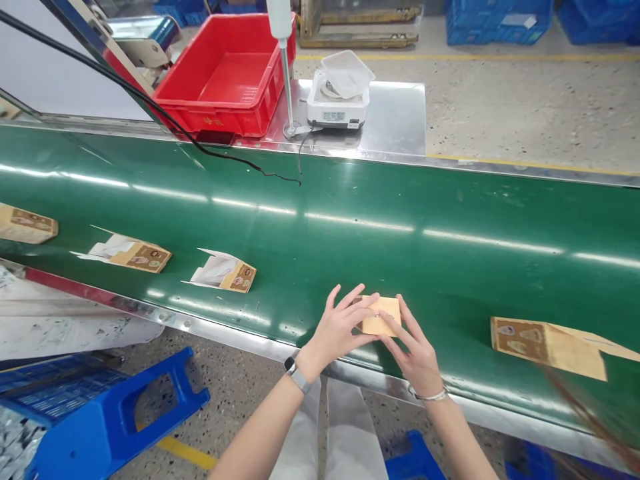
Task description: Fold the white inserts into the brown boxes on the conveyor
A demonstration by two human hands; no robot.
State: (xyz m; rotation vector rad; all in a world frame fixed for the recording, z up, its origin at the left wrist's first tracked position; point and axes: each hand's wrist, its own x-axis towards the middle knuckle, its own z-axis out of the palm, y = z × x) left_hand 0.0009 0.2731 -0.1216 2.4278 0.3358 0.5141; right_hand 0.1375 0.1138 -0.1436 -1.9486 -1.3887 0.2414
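Note:
A small tan carton (383, 316) sits at the near edge of the green conveyor belt (350, 227), held between both hands. My left hand (340, 328) presses its left side with fingers partly spread over the top. From the right, my right hand (416, 350) grips it with fingers curled against its side. More tan cartons lie on the belt: one (547, 347) to the right, two with open white flaps (225, 272) (135, 253) to the left, and one (26, 225) at the far left.
Behind the belt a steel shelf (395, 113) carries a red crate (225, 73), a white scale (339, 100) with a clear tray, and a pole. A black cable (150, 107) trails onto the belt. A blue stool (100, 420) stands at lower left.

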